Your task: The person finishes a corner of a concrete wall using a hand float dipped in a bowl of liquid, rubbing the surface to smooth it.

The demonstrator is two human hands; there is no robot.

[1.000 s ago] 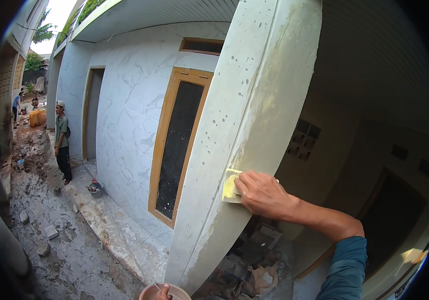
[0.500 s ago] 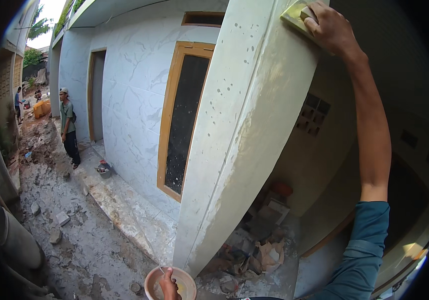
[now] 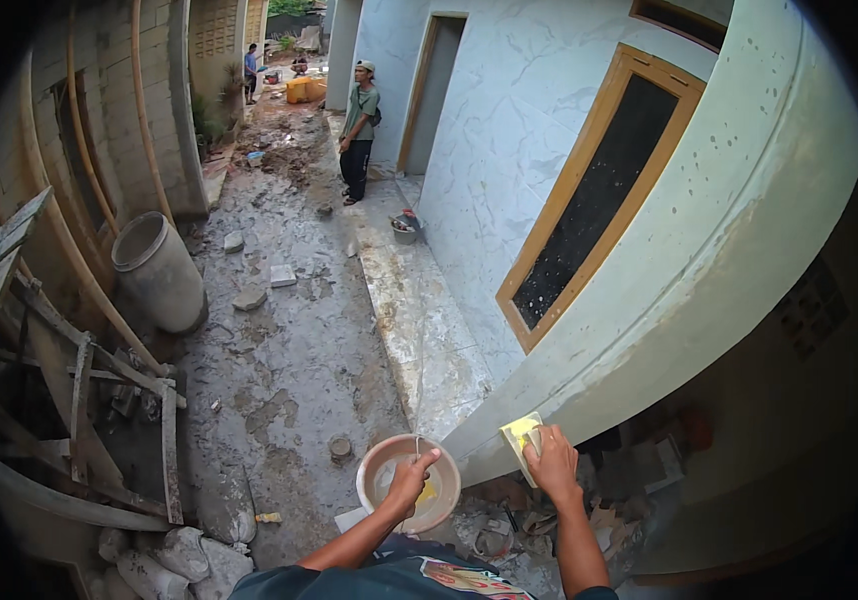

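My left hand (image 3: 409,484) is closed on the thin handle of a round pinkish bucket (image 3: 369,462), which hangs low in front of me. Something yellow shows in the bucket. To the right of it, my right hand (image 3: 552,464) grips a float (image 3: 523,434) with a yellow face, held near the lower part of a pale plastered pillar (image 3: 639,345). Whether the float touches the pillar I cannot tell. Dark spots mark the pillar's left face, and a groove runs along its length.
A person (image 3: 359,130) in a cap stands by the marbled wall (image 3: 539,110). A concrete cylinder (image 3: 161,275) and a wooden frame (image 3: 79,400) stand left. Sacks (image 3: 184,560) lie lower left; stones and mud cover the path (image 3: 279,390). Rubble (image 3: 494,535) lies behind the pillar.
My right hand has brought the float down from high on the pillar to beside the bucket. My view has swung left and down. The left hand still holds the bucket.
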